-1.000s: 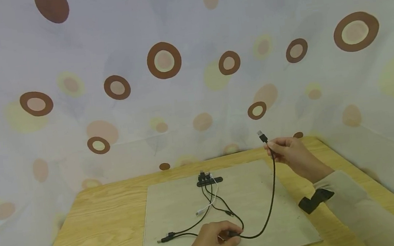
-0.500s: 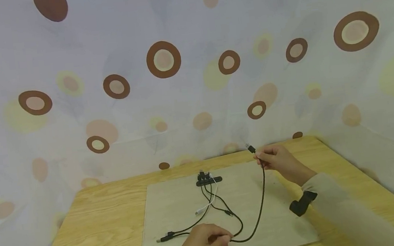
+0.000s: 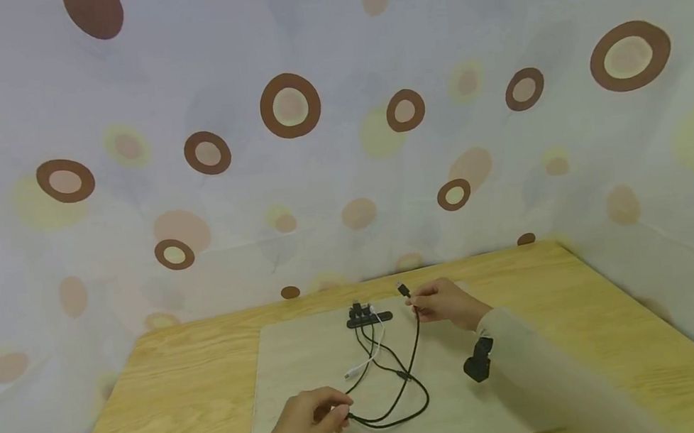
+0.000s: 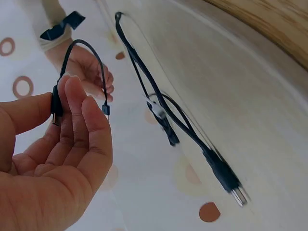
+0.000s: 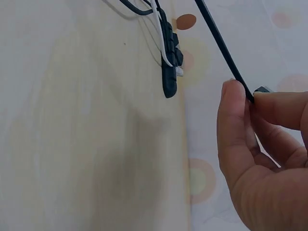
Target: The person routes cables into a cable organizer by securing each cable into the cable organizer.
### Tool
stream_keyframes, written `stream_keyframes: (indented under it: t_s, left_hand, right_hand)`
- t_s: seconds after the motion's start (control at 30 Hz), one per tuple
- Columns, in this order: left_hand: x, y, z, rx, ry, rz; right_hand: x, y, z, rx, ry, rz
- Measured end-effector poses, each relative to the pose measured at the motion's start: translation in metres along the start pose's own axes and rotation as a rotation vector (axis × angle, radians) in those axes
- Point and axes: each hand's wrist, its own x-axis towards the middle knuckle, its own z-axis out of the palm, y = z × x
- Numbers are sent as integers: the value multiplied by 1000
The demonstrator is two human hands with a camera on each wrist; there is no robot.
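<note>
My right hand (image 3: 450, 302) pinches a black USB cable (image 3: 414, 346) between thumb and fingertips, just below its USB plug (image 3: 403, 290). The plug points up, right of the black cable holder (image 3: 387, 317) and apart from it. My left hand (image 3: 306, 425), low over the front of the board, pinches the cable's other end. In the left wrist view that end's small plug (image 4: 56, 103) sits between thumb and fingertips. The cable sags between the hands. The holder, a black strip, has several cable ends in its slots, one belonging to a white cable (image 3: 361, 369).
A pale square board (image 3: 472, 409) lies on the wooden table (image 3: 149, 396). Black cables trail from the holder toward the front; one dark plug with a metal tip (image 4: 222, 173) shows in the left wrist view. A spotted cloth (image 3: 340, 160) hangs behind.
My right hand has carried the USB plug left and down, closer to the holder. My left hand has moved left with the other end, and the cable has shifted left.
</note>
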Motion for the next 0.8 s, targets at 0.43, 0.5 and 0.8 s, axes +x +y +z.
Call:
stream_keyframes:
  t_s: [0.43,0.5,0.8]
  left_hand:
    - [-13,-16,-21,58,123,-49]
    - [-14,-18,-21,54,124,-54]
    - [-14,-25,-24,48,140,-47]
  right_hand:
    - [28,26,43,-50,349,73]
    - [31,30,48,-84,368,74]
    - [43,31,63,-240,429,63]
